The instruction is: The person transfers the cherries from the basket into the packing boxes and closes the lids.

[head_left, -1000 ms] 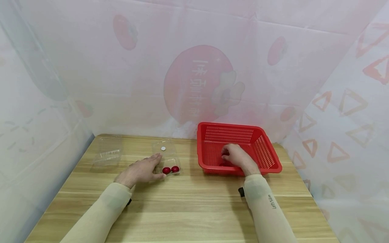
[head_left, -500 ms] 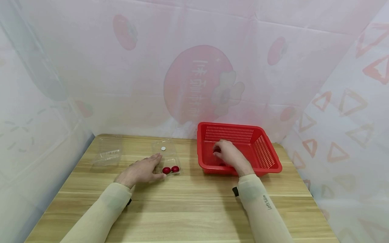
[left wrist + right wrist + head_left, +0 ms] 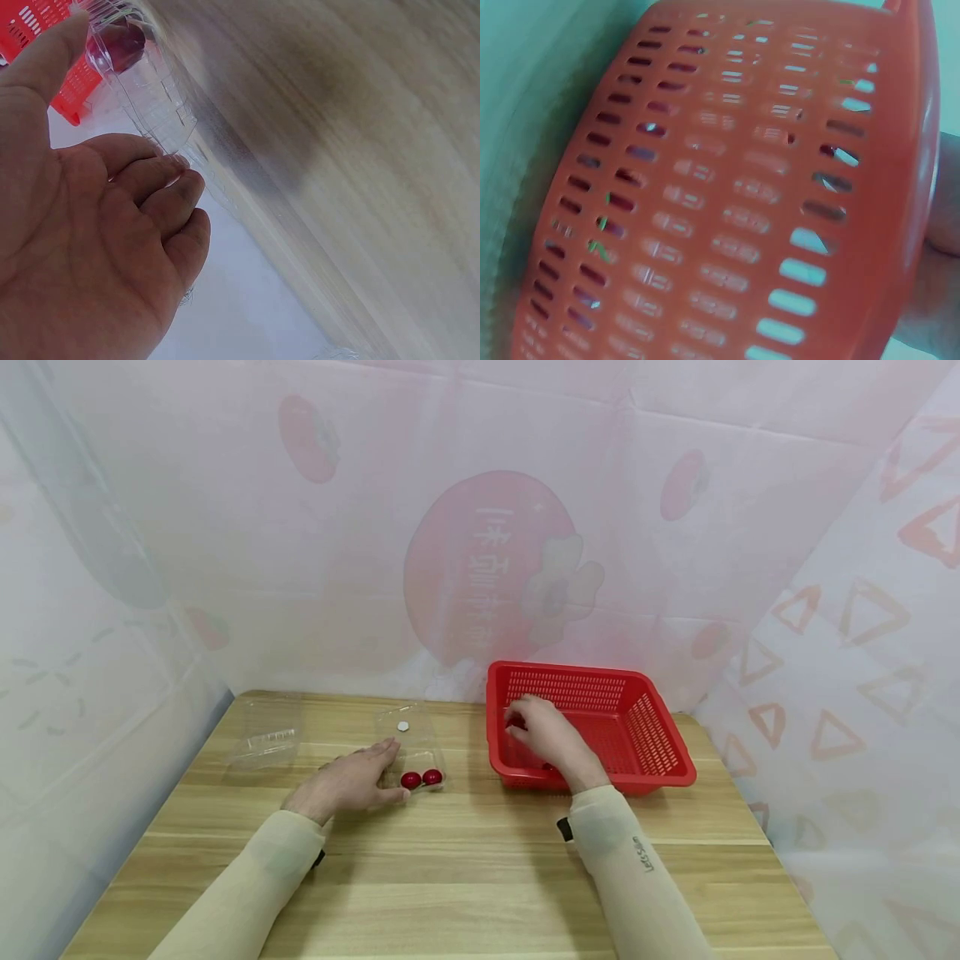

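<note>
My left hand (image 3: 352, 782) lies against the left side of a hinged clear plastic box (image 3: 422, 758), fingers loosely extended. In the left wrist view its fingertips touch the clear wall and the thumb lies along the near edge. Two shiny, round red fruits (image 3: 411, 781) sit in the front of that box. Inside the red basket (image 3: 592, 777), near its left wall, my right hand (image 3: 551, 735) is raised with bent fingers; a dark red patch shows between thumb and forefinger, too unclear to name. The right wrist view shows mostly the basket's slotted wall (image 3: 705, 199).
Another open clear plastic box (image 3: 264, 745) stands at the far left of the wooden table (image 3: 450, 877). A white sticker (image 3: 403, 727) marks the lid of the nearer box. Dark red pieces and green bits show through the basket's slots. Printed cloth walls surround the table.
My right hand has moved left and slightly up within the basket, towards its left wall. The left hand, both clear boxes and the two fruits have stayed in place.
</note>
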Demonstrator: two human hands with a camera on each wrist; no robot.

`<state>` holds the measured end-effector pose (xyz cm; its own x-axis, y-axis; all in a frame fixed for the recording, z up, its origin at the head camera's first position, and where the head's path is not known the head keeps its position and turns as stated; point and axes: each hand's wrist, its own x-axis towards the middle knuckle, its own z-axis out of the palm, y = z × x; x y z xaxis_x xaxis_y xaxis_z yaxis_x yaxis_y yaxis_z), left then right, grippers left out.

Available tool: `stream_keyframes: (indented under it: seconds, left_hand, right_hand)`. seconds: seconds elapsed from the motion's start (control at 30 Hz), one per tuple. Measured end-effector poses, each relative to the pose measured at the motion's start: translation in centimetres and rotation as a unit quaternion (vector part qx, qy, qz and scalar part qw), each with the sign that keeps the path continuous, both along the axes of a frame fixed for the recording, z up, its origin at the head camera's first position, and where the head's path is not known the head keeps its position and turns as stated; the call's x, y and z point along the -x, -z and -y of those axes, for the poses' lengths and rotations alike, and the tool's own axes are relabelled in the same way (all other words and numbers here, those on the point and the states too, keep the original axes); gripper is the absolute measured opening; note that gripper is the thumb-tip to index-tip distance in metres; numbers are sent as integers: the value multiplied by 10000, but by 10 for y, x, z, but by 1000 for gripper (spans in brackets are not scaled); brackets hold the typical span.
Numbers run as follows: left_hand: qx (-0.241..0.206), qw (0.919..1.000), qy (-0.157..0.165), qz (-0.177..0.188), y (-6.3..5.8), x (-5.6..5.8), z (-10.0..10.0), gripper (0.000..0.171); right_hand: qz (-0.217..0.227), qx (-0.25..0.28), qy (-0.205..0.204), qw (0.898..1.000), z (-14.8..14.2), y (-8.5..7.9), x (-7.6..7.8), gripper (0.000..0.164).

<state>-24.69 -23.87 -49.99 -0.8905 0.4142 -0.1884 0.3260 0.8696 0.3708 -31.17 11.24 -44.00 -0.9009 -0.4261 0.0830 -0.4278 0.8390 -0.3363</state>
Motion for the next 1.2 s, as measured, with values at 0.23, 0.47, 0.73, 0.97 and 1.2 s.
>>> stream_keyframes:
  seconds: [0.23, 0.47, 0.73, 0.97, 1.2]
  left_hand:
    - [-2, 10000, 5, 9, 0, -1, 0, 102]
    - [20, 10000, -18, 6, 2, 1, 1, 102]
    - [-1, 10000, -44, 49, 1, 1, 0, 103]
    - [-34, 10000, -5, 20, 1, 1, 0, 103]
    - [-9, 10000, 1, 4, 0, 1, 1, 104]
  right_hand:
    - [-105, 240, 52, 9996, 12, -3, 2, 16]
    - [-251, 416, 134, 9987, 22, -9, 0, 16]
    - [-421, 554, -32, 9976, 38, -10, -2, 19]
    - [-511, 562, -165, 9970, 52, -8, -6, 15]
    - [-526, 622, -419, 9958, 65, -3, -10, 16]
